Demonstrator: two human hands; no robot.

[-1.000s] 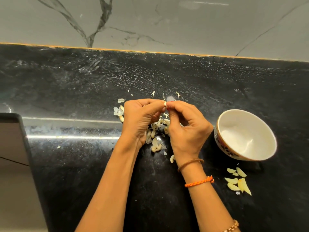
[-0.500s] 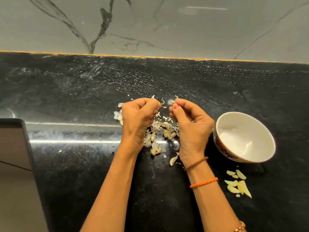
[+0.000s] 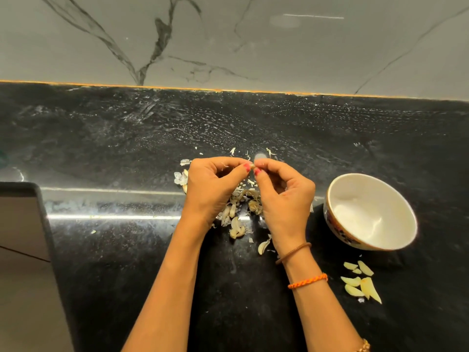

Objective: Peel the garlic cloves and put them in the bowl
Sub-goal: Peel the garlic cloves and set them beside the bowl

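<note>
Garlic clove (image 3: 252, 166) is pinched between fingertips of left hand (image 3: 212, 189) and right hand (image 3: 284, 199) above the bench (image 3: 127, 250); a slip risks it being dropped among peels (image 3: 241, 207), well short of the bowl (image 3: 406, 219).

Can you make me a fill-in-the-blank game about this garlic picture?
1. Both hands, left hand and right hand, pinch one garlic clove above the pile of ____.
2. The white bowl holds ____ cloves.
3. The peeled cloves lie on the black ____, beside the bowl.

Missing words: skins; no; counter
</note>
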